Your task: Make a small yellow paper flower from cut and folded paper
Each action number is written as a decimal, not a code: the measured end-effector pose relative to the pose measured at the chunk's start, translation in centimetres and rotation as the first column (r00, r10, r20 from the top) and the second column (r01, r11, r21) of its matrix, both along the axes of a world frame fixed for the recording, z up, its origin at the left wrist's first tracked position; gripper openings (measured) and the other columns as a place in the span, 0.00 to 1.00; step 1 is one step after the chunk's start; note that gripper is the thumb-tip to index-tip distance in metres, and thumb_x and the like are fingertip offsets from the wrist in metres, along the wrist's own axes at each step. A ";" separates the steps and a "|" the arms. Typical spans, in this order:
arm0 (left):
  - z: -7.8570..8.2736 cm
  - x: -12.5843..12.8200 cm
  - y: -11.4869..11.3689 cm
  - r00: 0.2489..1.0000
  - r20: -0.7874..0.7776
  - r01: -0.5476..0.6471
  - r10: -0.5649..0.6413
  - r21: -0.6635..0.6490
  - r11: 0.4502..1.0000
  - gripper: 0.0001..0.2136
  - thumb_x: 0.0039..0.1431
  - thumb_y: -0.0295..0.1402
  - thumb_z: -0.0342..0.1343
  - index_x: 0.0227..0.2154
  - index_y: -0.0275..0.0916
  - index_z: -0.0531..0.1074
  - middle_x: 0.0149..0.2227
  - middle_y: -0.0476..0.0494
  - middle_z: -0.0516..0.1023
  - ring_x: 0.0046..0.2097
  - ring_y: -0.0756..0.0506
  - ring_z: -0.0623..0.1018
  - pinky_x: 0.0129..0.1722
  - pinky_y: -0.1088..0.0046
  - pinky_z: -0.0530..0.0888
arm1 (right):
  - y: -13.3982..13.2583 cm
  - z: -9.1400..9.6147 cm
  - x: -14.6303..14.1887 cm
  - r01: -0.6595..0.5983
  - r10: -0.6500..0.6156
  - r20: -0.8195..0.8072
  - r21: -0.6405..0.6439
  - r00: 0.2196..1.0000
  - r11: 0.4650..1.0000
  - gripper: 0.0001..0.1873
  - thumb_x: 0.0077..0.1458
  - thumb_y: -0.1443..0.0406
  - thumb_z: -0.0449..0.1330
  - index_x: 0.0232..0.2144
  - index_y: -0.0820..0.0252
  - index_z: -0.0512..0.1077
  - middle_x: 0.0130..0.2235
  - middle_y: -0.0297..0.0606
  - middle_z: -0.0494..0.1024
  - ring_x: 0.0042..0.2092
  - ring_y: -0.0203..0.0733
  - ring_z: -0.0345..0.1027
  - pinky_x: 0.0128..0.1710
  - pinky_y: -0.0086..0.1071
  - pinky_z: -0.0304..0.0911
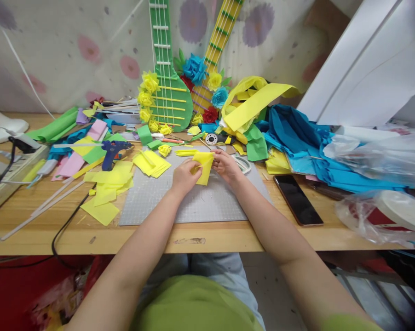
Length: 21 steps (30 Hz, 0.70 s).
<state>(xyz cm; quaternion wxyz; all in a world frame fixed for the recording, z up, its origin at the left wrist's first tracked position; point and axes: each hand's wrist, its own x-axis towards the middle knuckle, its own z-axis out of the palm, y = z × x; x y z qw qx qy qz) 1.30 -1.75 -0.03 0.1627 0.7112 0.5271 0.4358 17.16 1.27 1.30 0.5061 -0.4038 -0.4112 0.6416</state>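
Observation:
A small sheet of yellow crepe paper [204, 170] is held up over the grey cutting mat [214, 207]. My left hand [186, 177] pinches its left edge between thumb and fingers. At the upper right edge of the sheet, my right hand [227, 166] has its fingers closed on the paper. A thin dark line, perhaps a stick, runs up and left from those fingers; I cannot tell whether it is held. Just behind the hands lie folded yellow strips [186, 152], and left of them a stack of yellow paper squares [152, 163].
A blue hot glue gun [113, 154] and loose yellow sheets [107, 186] lie on the left. Green [173, 99] and yellow paper instruments [216, 41] with paper flowers lean at the back. Blue crepe paper [297, 133], white-handled scissors [242, 164] and a phone [298, 200] are rightward.

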 end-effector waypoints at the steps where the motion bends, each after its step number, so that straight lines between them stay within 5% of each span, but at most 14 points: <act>1: 0.0 0.1 0.0 1.000 -0.007 0.005 -0.005 0.003 1.000 0.06 0.49 0.32 0.52 0.28 0.40 0.72 0.34 0.45 0.74 0.38 0.47 0.73 0.40 0.73 0.67 | 0.1 0.0 0.0 -0.008 0.008 0.003 0.009 1.000 1.000 0.18 0.35 0.57 0.62 0.32 0.54 0.64 0.31 0.30 0.72 0.34 0.35 0.68 0.37 0.31 0.63; 13: 0.1 0.8 -0.4 0.994 -0.098 0.043 -0.041 0.018 0.999 0.05 0.50 0.31 0.51 0.28 0.40 0.71 0.34 0.45 0.73 0.37 0.47 0.73 0.36 0.74 0.66 | 0.0 0.0 0.2 -0.026 0.024 0.042 0.038 0.999 0.999 0.23 0.29 0.63 0.67 0.31 0.56 0.64 0.30 0.29 0.72 0.32 0.34 0.66 0.34 0.30 0.62; 18: 0.4 0.8 -0.1 0.974 0.198 -0.108 0.106 -0.001 0.994 0.03 0.48 0.29 0.51 0.28 0.39 0.68 0.41 0.44 0.72 0.45 0.47 0.70 0.37 0.76 0.68 | 0.2 -0.4 0.0 0.236 -0.236 -0.002 0.036 0.972 0.971 0.23 0.28 0.64 0.66 0.30 0.56 0.61 0.28 0.27 0.70 0.31 0.32 0.66 0.32 0.29 0.63; 21: 1.3 -1.3 0.8 0.880 0.403 -0.207 0.251 -0.150 0.967 0.05 0.46 0.32 0.52 0.27 0.38 0.66 0.32 0.47 0.71 0.37 0.49 0.71 0.31 0.78 0.67 | 0.3 -0.9 0.3 0.377 -0.378 0.012 0.049 0.926 0.925 0.23 0.30 0.64 0.64 0.32 0.54 0.59 0.29 0.27 0.70 0.32 0.35 0.67 0.31 0.30 0.64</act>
